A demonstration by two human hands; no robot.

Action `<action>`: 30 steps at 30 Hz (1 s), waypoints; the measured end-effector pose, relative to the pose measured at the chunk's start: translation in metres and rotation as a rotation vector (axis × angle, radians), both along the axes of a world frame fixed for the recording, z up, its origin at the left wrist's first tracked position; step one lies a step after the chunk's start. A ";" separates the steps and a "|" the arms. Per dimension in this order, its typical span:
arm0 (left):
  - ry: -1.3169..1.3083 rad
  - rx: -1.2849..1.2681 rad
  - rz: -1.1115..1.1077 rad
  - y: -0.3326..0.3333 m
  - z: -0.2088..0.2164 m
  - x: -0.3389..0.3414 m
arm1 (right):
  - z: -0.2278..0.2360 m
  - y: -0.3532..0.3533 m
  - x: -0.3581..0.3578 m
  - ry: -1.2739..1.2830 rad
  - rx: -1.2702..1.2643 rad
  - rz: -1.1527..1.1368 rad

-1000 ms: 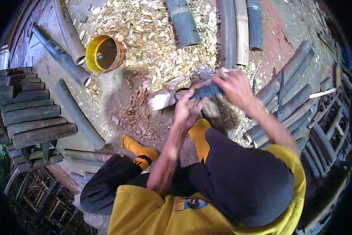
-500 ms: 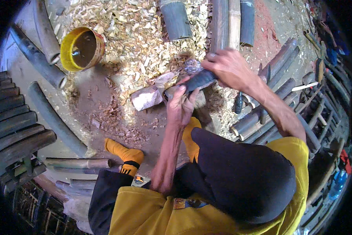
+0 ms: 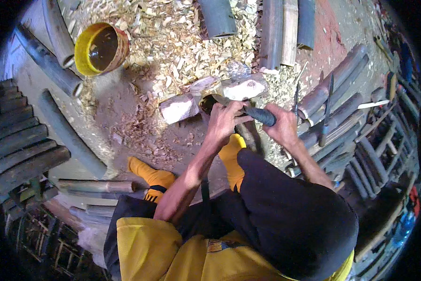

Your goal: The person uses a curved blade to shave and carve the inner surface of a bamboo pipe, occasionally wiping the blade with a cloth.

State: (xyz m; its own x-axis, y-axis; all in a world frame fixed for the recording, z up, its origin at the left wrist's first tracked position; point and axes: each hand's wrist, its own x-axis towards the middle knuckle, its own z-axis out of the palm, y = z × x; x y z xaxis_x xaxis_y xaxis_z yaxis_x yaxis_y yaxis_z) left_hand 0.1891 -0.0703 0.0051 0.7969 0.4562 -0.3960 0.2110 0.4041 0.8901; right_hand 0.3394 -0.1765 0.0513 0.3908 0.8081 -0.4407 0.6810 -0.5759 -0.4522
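My right hand [image 3: 282, 125] is closed round the dark, wrapped handle [image 3: 260, 115] of a knife. The knife's brownish blade [image 3: 221, 99] points left, partly hidden under my left hand [image 3: 224, 122]. My left fingers are bent over the blade, palm down. Just beyond them is the hollow, dark mouth of a short bamboo tube [image 3: 209, 102]. Whether my fingers also touch this tube cannot be made out. Pale wood blocks lie around the tube, one on the left [image 3: 178, 107] and another on the right [image 3: 246, 87].
Wood chips [image 3: 163, 51] cover the ground ahead. A yellow bucket [image 3: 80, 50] holding brown liquid stands at the far left. Bamboo lengths [image 3: 72, 133] lie on the left, with others [image 3: 271, 33] ahead. On the right, two slim blades [image 3: 329, 100] rest near more bamboo [image 3: 339, 77].
My right hand has come down nearer to me, swinging the knife's handle down to the right. My left hand has turned from thumb-up to palm down. The whole view has shifted slightly.
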 end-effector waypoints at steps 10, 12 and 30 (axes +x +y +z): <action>-0.747 -1.314 1.007 -0.016 -0.010 0.003 | 0.052 0.157 0.027 -0.506 0.271 1.058; -0.606 -1.221 0.951 -0.011 -0.005 -0.002 | 0.041 0.160 0.017 -0.540 0.345 1.085; -0.269 -1.045 0.650 0.007 0.008 -0.002 | 0.055 0.092 0.024 -0.264 -0.188 0.510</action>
State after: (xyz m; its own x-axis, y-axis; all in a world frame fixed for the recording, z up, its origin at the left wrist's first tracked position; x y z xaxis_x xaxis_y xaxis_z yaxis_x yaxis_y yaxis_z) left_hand 0.1872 -0.0635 0.0133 0.6546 0.3608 -0.6643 -0.4285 0.9010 0.0672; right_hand 0.3634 -0.0847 0.1066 0.0902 0.8400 -0.5350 0.9677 -0.2009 -0.1523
